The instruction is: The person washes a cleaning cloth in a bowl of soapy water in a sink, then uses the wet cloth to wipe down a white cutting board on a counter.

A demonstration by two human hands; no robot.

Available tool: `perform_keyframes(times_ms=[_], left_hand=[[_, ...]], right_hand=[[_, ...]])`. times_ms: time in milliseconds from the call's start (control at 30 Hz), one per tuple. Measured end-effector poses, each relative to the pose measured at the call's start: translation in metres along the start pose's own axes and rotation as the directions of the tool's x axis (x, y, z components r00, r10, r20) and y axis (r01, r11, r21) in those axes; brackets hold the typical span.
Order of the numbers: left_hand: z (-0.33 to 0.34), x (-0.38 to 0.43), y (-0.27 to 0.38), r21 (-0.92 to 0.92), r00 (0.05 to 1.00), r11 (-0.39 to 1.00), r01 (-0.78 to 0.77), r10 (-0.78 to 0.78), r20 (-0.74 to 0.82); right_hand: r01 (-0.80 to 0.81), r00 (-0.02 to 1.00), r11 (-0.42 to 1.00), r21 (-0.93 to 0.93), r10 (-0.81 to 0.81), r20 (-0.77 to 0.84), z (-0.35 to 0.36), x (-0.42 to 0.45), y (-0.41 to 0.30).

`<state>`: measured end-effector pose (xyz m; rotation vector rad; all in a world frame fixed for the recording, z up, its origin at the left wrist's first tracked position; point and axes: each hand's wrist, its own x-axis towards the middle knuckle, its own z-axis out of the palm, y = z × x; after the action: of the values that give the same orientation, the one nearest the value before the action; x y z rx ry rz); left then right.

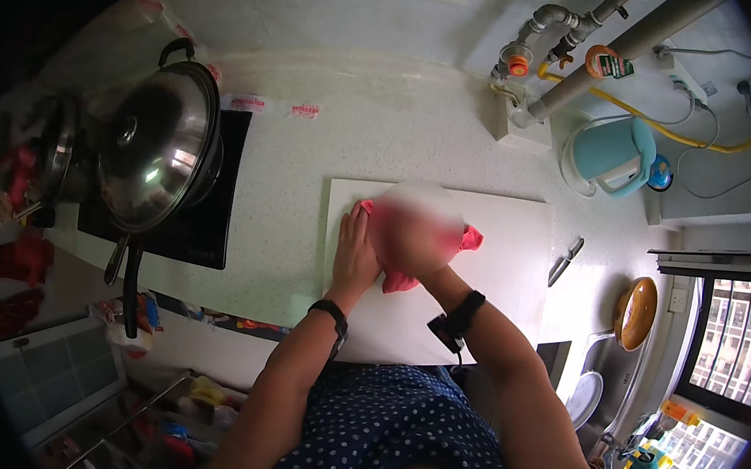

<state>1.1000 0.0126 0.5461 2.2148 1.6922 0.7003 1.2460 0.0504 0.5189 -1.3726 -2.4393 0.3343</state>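
A red cloth (400, 283) lies on a large white board (507, 266) in front of me. My left hand (355, 253) rests at the cloth's left edge, its fingers pointing away from me and partly on the board. A round blurred patch covers my right hand and the middle of the cloth. My right forearm reaches into that patch from the lower right, so the fingers and their hold cannot be made out. One corner of the cloth sticks out to the right of the blur.
Left stands a lidded wok (155, 148) on a black cooktop (221, 234), its handle jutting toward me. A knife (566, 262) lies right of the board. Beyond are a light-blue kettle (607, 151), a brown bowl (636, 314) and a sink (611, 369).
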Motion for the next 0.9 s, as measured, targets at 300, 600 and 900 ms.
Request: perform_keyframes(times_ms=[300, 600, 900], left_hand=[[0.002, -0.004, -0.004, 0.056, 0.999, 0.998, 0.034, -0.033, -0.030], [0.003, 0.003, 0.003, 0.052, 0.999, 0.999, -0.008, 0.011, -0.048], [0.003, 0.002, 0.002, 0.066, 0.997, 0.998, -0.022, 0.026, -0.067]], right_hand=[[0.036, 0.979, 0.979, -0.199, -0.075, -0.189, -0.025, -0.027, -0.009], [-0.055, 0.991, 0.987, 0.151, 0.072, -0.114, -0.019, -0.029, 0.033], [-0.234, 0.971, 0.972, 0.015, 0.235, -0.042, 0.002, -0.029, 0.062]])
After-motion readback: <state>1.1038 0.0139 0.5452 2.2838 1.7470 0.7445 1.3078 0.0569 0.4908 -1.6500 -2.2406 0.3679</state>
